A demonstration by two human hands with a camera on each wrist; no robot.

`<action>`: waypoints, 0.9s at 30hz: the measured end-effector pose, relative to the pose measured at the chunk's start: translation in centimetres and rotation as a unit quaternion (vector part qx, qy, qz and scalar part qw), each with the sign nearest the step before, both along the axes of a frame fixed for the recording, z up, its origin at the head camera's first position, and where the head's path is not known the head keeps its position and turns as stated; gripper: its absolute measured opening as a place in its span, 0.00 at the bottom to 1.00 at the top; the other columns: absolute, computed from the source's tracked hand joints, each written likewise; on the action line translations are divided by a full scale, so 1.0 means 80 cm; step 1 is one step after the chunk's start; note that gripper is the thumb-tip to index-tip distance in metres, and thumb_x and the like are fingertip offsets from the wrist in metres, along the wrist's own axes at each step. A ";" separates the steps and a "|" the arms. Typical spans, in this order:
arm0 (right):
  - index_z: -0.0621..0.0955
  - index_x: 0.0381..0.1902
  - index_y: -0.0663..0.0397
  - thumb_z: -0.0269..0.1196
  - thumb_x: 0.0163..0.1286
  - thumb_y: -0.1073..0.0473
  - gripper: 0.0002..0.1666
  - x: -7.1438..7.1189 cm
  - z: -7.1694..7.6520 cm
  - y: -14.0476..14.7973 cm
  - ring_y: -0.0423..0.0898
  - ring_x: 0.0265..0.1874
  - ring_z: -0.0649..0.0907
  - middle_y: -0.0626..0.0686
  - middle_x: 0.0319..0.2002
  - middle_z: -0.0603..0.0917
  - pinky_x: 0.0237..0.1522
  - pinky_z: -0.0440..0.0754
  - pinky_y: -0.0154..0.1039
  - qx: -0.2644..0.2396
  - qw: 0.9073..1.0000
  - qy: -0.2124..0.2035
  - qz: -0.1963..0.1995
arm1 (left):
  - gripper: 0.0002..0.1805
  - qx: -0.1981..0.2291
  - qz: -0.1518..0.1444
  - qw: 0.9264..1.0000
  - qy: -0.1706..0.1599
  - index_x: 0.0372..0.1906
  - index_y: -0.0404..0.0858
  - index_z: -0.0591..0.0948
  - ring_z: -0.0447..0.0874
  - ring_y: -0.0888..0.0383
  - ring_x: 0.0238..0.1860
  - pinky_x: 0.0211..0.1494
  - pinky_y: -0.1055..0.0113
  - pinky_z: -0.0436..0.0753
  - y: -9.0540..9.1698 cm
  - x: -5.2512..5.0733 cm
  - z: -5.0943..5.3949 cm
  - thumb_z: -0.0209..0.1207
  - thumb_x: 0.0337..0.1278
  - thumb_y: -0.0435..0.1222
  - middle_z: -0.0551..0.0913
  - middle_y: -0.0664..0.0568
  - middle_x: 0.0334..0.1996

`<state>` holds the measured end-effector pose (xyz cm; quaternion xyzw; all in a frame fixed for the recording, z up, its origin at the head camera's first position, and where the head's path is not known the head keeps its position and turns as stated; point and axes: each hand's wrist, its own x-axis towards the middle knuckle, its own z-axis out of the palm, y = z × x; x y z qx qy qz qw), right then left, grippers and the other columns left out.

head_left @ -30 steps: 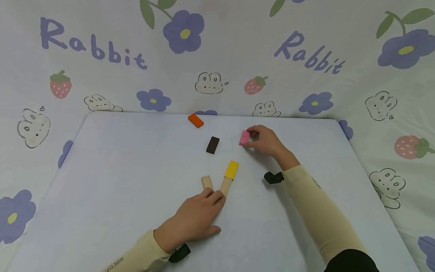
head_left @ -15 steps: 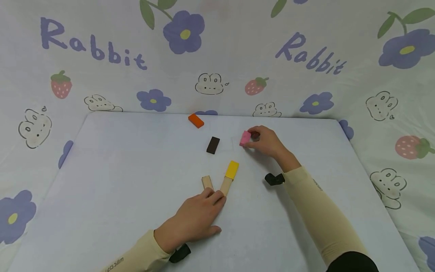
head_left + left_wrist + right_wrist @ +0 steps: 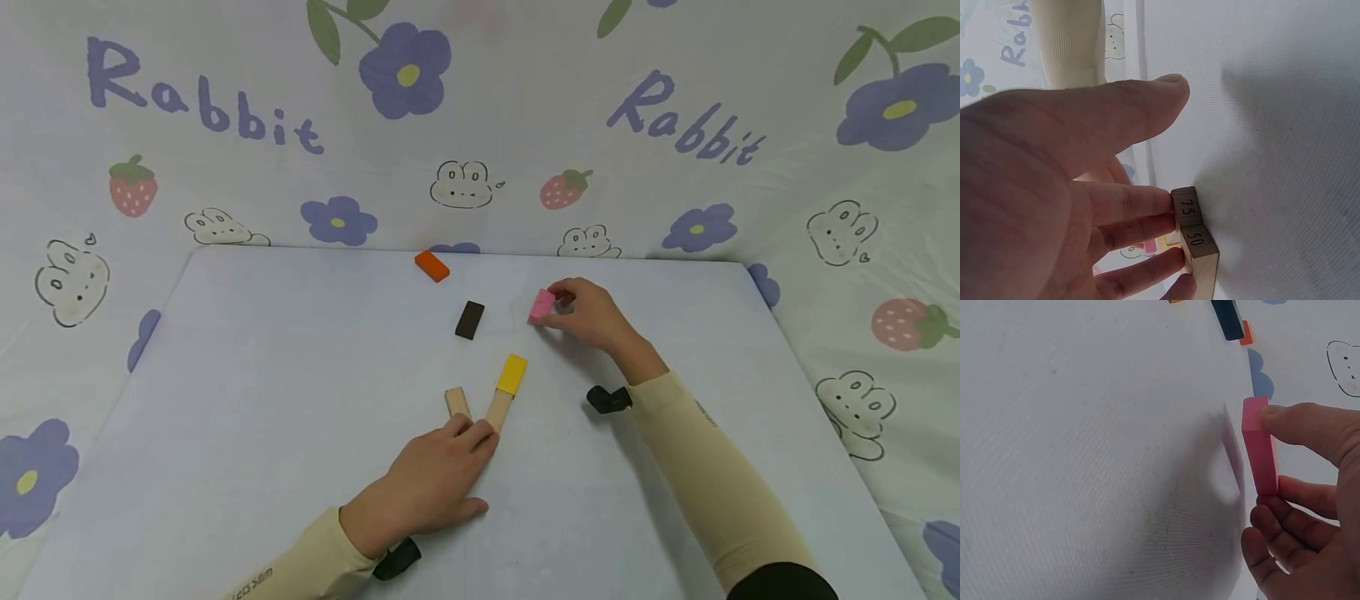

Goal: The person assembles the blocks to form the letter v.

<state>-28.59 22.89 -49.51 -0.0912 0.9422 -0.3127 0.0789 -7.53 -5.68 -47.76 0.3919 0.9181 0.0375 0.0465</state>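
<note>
Two plain wooden blocks, one at left (image 3: pixel 457 401) and one at right (image 3: pixel 498 410), lie in a V on the white table. My left hand (image 3: pixel 431 479) rests its fingertips on their near ends, thumb held apart. In the left wrist view those ends read 75 (image 3: pixel 1187 207) and 50 (image 3: pixel 1200 242). A yellow block (image 3: pixel 512 375) sits at the far end of the right wooden one. Farther back on the right, my right hand (image 3: pixel 596 317) pinches a pink block (image 3: pixel 541 307) between thumb and fingers. In the right wrist view this pink block (image 3: pixel 1260 444) looks raised off the table.
A dark brown block (image 3: pixel 469 320) lies left of the pink one. Behind it, an orange block (image 3: pixel 432 266) lies near the table's back edge. A patterned cloth (image 3: pixel 510 108) with flowers and rabbits rises behind the white table (image 3: pixel 262 375).
My right hand and the pink block have shifted very slightly toward me. The left hand and the other blocks have stayed where they were.
</note>
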 end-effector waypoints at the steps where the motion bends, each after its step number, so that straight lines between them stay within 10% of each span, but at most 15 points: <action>1: 0.79 0.71 0.60 0.75 0.71 0.52 0.35 0.001 0.000 0.000 0.57 0.59 0.79 0.60 0.61 0.82 0.62 0.82 0.53 0.000 1.000 0.001 -0.002 | 0.43 0.000 -0.001 1.000 0.002 0.72 0.37 0.80 0.74 0.54 0.59 0.54 0.66 0.85 0.000 0.000 0.000 0.77 0.59 0.57 0.78 0.52 0.64; 27: 0.80 0.69 0.59 0.77 0.69 0.51 0.35 0.028 0.013 -0.011 0.57 0.58 0.80 0.59 0.61 0.82 0.59 0.82 0.55 -0.008 1.000 0.007 0.002 | 0.43 -0.002 -0.007 1.000 0.009 0.72 0.37 0.80 0.75 0.54 0.58 0.54 0.67 0.85 -0.004 0.005 0.003 0.77 0.60 0.58 0.78 0.51 0.64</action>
